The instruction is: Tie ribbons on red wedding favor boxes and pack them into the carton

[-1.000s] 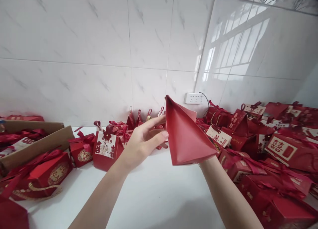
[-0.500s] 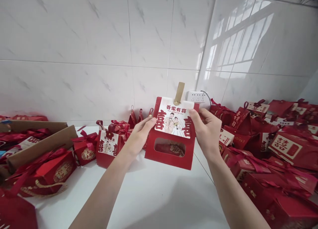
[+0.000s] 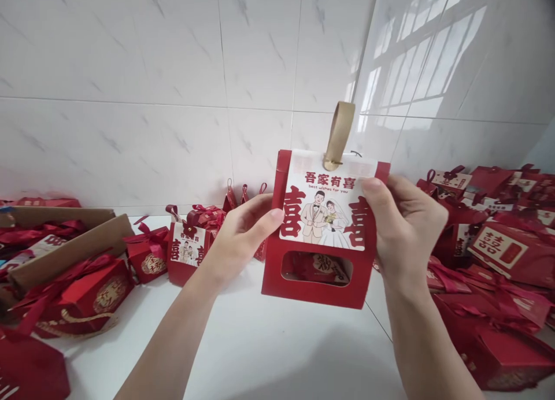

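Observation:
Between both hands I hold up a red wedding gift box (image 3: 318, 281). Its white flap carries red characters and a drawing of a couple, and a beige strap (image 3: 340, 131) loops up from the top. Through the window in its lower front, a red item shows inside. My left hand (image 3: 247, 229) grips the left edge, thumb on the front. On the right edge, my right hand (image 3: 401, 226) is closed with its thumb pressed on the flap; its other fingers go behind the box. A similar gift box (image 3: 188, 252) stands on the white surface beyond my left forearm.
At left stand a cardboard carton (image 3: 73, 250) with red items in it, a red box with ribbon and cord (image 3: 87, 296), and a smaller ribboned box (image 3: 150, 252). Many red boxes (image 3: 515, 250) are heaped at right. A tiled wall (image 3: 182, 140) rises behind.
The gift box has come nearer to me, appearing larger and a little further right. Both hands moved along with it, still gripping its edges. The strap now stands higher in view.

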Demonstrator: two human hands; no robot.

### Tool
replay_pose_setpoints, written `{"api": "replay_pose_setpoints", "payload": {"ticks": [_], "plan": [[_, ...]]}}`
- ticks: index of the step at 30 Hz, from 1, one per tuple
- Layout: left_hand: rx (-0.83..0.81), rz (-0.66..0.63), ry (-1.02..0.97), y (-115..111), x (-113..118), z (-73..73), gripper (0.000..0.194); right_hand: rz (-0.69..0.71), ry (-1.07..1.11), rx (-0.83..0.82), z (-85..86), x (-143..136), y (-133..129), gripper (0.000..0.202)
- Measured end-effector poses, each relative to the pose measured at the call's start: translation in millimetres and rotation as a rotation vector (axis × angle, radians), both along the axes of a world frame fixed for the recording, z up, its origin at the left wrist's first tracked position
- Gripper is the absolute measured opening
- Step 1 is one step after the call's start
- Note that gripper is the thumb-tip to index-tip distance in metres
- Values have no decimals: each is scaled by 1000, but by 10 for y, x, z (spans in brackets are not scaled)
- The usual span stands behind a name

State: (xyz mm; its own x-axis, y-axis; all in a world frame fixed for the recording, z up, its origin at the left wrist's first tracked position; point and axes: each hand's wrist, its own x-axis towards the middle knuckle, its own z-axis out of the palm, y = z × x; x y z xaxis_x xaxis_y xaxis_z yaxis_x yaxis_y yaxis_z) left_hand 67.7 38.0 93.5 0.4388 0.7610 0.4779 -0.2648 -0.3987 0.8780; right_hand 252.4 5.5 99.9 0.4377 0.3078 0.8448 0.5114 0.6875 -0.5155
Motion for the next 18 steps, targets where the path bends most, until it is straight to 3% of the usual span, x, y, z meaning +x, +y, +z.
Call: {"api": "replay_pose_setpoints", "payload": {"ticks": [3, 10, 18], "plan": [[51, 46, 24, -109, 17, 51, 40, 24, 50, -33, 33, -1, -83, 14], [-108, 112, 55, -437, 68, 187, 42, 205, 209, -325, 125, 23, -170, 25], [-110, 177, 97, -438, 43, 172, 39, 162, 185, -401, 184, -43, -326, 27]]}}
